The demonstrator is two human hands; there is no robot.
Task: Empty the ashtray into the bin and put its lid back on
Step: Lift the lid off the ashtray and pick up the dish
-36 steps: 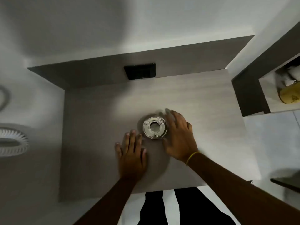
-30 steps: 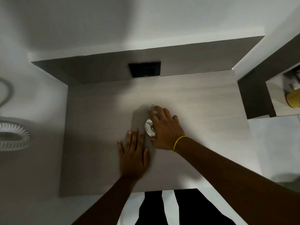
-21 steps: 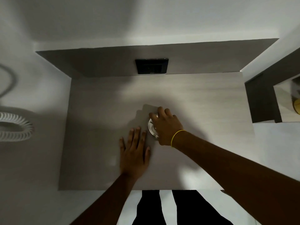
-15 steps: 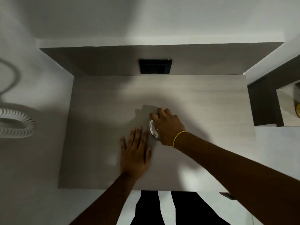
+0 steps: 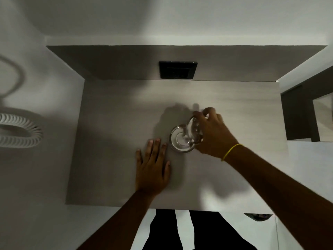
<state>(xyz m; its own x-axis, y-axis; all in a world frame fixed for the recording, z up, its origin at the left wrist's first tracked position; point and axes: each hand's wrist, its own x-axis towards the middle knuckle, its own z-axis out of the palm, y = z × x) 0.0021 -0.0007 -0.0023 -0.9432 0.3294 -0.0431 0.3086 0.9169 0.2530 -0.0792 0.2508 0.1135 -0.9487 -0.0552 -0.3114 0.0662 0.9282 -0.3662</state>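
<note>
Gripping the tilted lid (image 5: 193, 129) in right hand (image 5: 212, 134), ashtray (image 5: 181, 139) just below-left, left hand (image 5: 152, 166) flat, open.

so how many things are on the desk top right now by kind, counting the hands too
hands: 2 (left hand flat on the desk, right hand holding the lid)
ashtray bowl: 1
ashtray lid: 1
total: 4

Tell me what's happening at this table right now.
A person stands at a table. Their right hand grips the ashtray's lid and tilts it up off the glass ashtray, which sits on the tabletop. Their left hand lies flat beside it. Nothing has been emptied yet.
</note>
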